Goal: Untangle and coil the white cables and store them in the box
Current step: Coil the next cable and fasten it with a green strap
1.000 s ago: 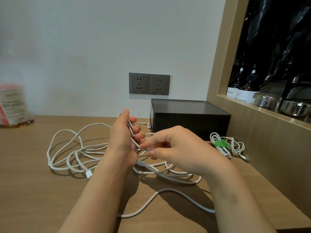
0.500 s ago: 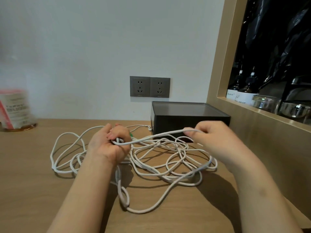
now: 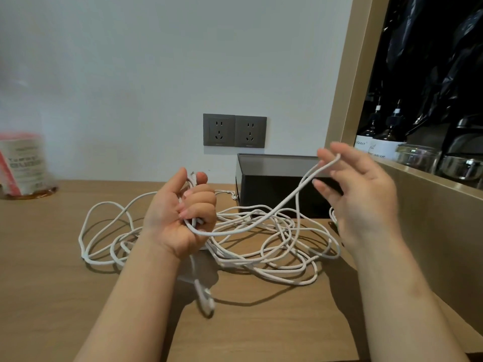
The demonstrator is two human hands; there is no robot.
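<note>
Nearest the camera, a blurred loop of white cable (image 3: 205, 299) hangs below the left hand (image 3: 180, 215), which is clenched in a fist round several strands, palm turned up. The right hand (image 3: 363, 194) is held well apart from it and higher, fingers loosely spread, with one strand looped over its fingers (image 3: 337, 159) and running slack back down to the left fist. Under and between the hands the rest of the white cables (image 3: 274, 246) lies in a loose tangle on the wooden table (image 3: 52, 283), none of it coiled. Just behind the tangle stands the black box (image 3: 277, 186); no cable is seen in it, and its contents cannot be told from this angle. On the wall above it are two grey sockets (image 3: 234, 131). To the right, a wood-framed niche holds dark bottles (image 3: 386, 142), a glass jar (image 3: 415, 158) and a metal bowl (image 3: 460, 167). At far left stands a blurred labelled tub (image 3: 23, 163)
</note>
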